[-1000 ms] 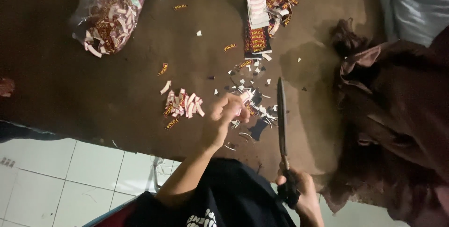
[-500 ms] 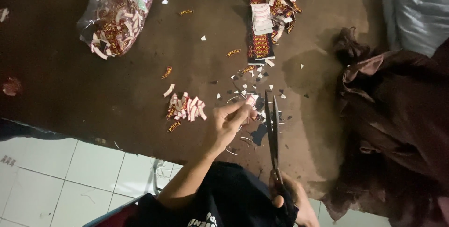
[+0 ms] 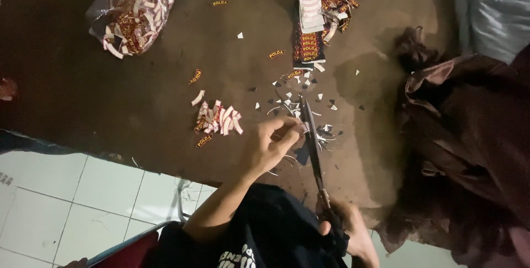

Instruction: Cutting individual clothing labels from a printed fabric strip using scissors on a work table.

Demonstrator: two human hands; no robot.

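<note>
Dark brown fabric covers the worktop [image 3: 110, 102], with pale floor tiles [image 3: 61, 190] showing past its near edge. At the middle, the left hand [image 3: 273, 146] pinches a small woven label [image 3: 303, 128] between thumb and fingertips, holding it right against the blades of a long pair of scissors [image 3: 312, 141]. The right hand [image 3: 348, 232] is clamped around the scissor handles, low in the frame; the two hands are well apart. Whether the blades are slightly parted or closed is too fine to tell.

The label looks light, thin and floppy — best held by its edge, close to the cut line, so it does not fold away from the steel. The scissors are stiff and narrow.

White and dark offcuts [image 3: 298, 99] lie scattered about the blade tips. To the left sits a small heap of cut labels [image 3: 217, 120]; further back lie an uncut strip of labels [image 3: 310, 25] and a clear bag of labels [image 3: 135, 11]. Crumpled brown cloth [image 3: 469, 152] lies at the right.
</note>
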